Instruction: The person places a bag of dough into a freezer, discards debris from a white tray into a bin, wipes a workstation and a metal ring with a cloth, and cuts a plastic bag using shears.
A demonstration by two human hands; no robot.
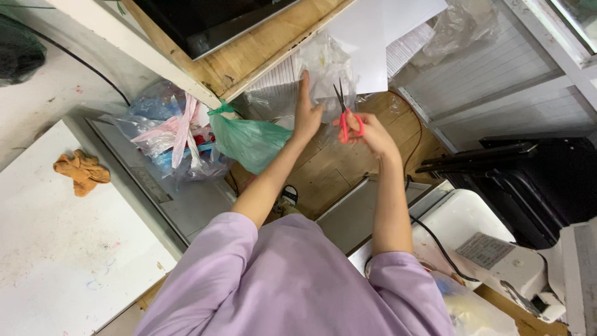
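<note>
Lilac fabric of the person's shirt (292, 280) fills the near part of the view, and both bare forearms go out from it over the wooden floor (329, 171). The right hand (367, 132) has its grip clenched in the red handles of a small pair of scissors (345, 115), with the dark blades pointing away from the body and a little apart. The left hand (306, 112) is just beside it, fingers stretched flat and the thumb pressing against a clear plastic bag (323, 65), so this grip is grasping the bag's lower part. The tips of the blades lie in front of that same bag, but I cannot tell if they touch it. Left of the left wrist hangs a green plastic bag (249, 140), and further left is a heap of blue and pink bags (171, 134). A crumpled orange cloth (81, 172) lies on the white tabletop (56, 249) at the far left. Beyond the hands, white sheets (367, 43) hang over the edge of a wooden board (261, 50).
</note>
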